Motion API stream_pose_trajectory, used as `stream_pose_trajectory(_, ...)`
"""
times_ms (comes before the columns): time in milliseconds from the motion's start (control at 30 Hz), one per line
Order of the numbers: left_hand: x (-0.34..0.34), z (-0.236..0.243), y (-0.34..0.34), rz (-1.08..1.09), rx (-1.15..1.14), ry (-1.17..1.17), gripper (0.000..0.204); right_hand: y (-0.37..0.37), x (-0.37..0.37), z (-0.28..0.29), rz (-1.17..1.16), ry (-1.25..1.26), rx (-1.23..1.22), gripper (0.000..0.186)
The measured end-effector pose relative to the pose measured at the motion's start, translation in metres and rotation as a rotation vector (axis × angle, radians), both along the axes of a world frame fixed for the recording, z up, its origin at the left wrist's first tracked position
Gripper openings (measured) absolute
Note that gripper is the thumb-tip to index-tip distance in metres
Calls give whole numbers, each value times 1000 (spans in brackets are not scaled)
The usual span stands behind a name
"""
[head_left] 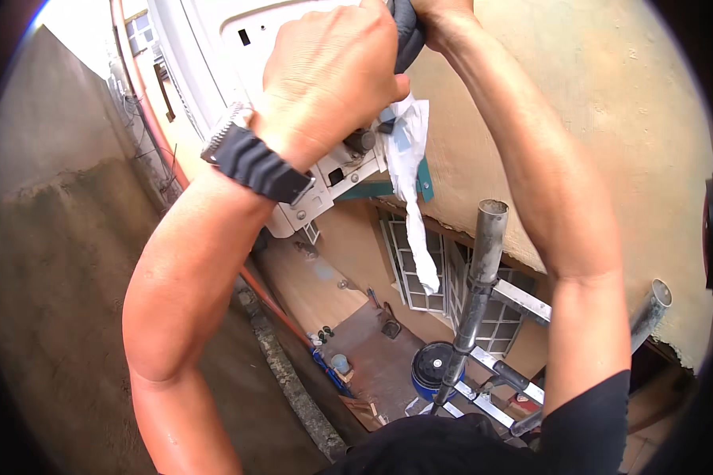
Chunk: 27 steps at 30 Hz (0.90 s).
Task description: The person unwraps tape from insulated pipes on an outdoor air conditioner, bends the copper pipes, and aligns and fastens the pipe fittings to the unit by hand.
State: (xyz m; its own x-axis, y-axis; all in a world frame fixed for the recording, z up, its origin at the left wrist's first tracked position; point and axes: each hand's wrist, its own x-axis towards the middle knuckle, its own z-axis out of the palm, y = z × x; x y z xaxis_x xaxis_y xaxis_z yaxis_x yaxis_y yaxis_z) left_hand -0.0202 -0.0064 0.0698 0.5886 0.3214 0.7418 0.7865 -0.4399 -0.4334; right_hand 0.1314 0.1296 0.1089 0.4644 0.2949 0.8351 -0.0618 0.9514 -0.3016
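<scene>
My left hand (pixel 333 71), with a black-strapped watch (pixel 257 162) on its wrist, is closed at a dark grey foam-covered pipe (pixel 408 38) near the top edge. Its back faces me, and the thumb tip points right, below the pipe. My right hand (pixel 445 14) touches the pipe from the right; the frame's top edge cuts it off, and its fingers are hidden. Just under the hands, a crumpled white strip of tape or plastic (pixel 408 170) hangs down, twisted toward its loose end. Behind my left hand stands a white metal unit (pixel 245 59) with screws along its lower edge.
A teal bracket (pixel 368 190) sits beneath the unit, against the beige wall (pixel 610 103). Metal scaffold tubes (pixel 483 245) rise at lower right. Far below are a ground-level yard (pixel 372 348), a black-lidded blue drum (pixel 434 364) and white window grilles (pixel 416 269). A dark wall (pixel 55 277) runs along the left.
</scene>
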Motion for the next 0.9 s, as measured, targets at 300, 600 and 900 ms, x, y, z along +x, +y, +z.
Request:
stream_pose_trajectory(300,-11,13,5,45,-22,43,47,0,-6,-2,61,0,36,52)
stream_pose_trajectory(600,-30,64,-4,23,-480,167,59,3,7,-8,-40,-113,-5,58)
stream_pose_trajectory(900,-24,70,4,-11,-637,18,40,-3,18,-7,86,-161,-116,73)
